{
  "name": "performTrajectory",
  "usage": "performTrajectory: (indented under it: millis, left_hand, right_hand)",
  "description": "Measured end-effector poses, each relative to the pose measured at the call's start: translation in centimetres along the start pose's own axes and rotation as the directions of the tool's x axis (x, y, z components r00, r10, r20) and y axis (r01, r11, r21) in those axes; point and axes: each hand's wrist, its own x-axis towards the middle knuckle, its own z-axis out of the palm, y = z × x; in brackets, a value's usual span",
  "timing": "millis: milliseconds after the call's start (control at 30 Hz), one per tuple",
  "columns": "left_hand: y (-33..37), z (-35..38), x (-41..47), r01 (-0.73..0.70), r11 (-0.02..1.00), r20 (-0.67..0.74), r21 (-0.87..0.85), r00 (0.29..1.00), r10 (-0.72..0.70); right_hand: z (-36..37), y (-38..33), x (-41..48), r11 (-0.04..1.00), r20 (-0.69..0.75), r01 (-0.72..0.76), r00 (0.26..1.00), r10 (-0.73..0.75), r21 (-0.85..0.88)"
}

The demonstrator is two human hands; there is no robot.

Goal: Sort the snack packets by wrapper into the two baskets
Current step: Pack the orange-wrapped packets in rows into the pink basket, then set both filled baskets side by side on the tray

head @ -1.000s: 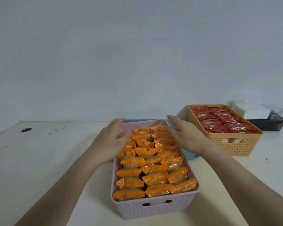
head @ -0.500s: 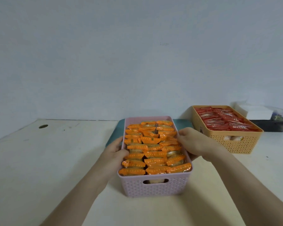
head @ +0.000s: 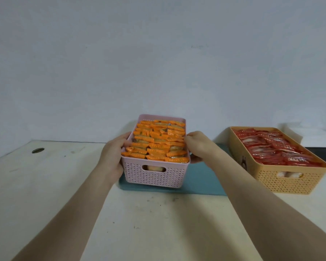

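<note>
Since the pink basket [head: 154,176] is packed to its rim with orange packets [head: 158,144], it should feel fairly heavy for thin plastic, and its lattice walls will likely flex if squeezed hard. It sits mid-table [head: 45,185], over the teal mat [head: 201,183]; whether it rests on the mat or hangs just above it I cannot tell. The left hand [head: 114,157] grips the left long wall, thumb hooked over the rim and fingers curled against the side. The right hand [head: 199,146] grips the opposite long wall, fingers bent onto the rim. Both holds sit towards the near end, so the far end may dip; a grip nearer mid-wall would probably balance it better. The packets look slick and loosely stacked, with the top layer level with the rim, so any tilt could spill a few, and what is inside may crush under pressure. Well apart to the right stands the yellow basket [head: 282,181], full of red packets [head: 275,147], so the sorting looks nearly done
</note>
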Motion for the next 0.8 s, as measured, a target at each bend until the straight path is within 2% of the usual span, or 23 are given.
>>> performTrajectory:
  millis: [200,334,501,634,701,768,801]
  left_hand:
    - [-1.9,-0.7,2.3,0.059,0.998,-0.072,0.019,0.996,-0.058]
    - [-2.7,-1.7,2.9,0.036,0.996,-0.075,0.085,0.997,-0.029]
    - [-3.0,-2.4,3.6,0.025,0.986,-0.129,0.167,0.992,-0.003]
    - [-2.7,-2.2,3.8,0.065,0.978,-0.175,0.197,0.984,-0.03]
    - [-2.3,-1.7,3.3,0.01,0.956,-0.24,0.294,0.969,0.064]
    - [-1.8,-0.9,2.3,-0.138,0.848,-0.266,0.511,0.913,0.309]
    - [-1.3,0.0,1.4,-0.231,0.766,-0.226,0.6,0.87,0.439]
  right_hand:
    - [2.3,1.3,3.0,0.998,0.039,-0.054,0.998,0.053,0.013]
    - [3.3,2.1,3.7,1.0,0.055,0.005,0.998,-0.005,-0.012]
    - [4.3,2.7,3.3,0.997,0.044,0.063,0.997,-0.064,0.041]
    - [4.0,3.2,2.1,0.993,0.117,0.061,0.99,-0.072,0.096]
    - [2.9,3.5,1.3,0.993,0.105,0.113,0.988,-0.114,0.019]
    - [1.3,3.8,0.9,0.964,0.0,0.203,0.979,-0.206,-0.171]
    - [0.1,4.0,0.6,0.929,-0.06,0.235,0.963,-0.262,-0.286]
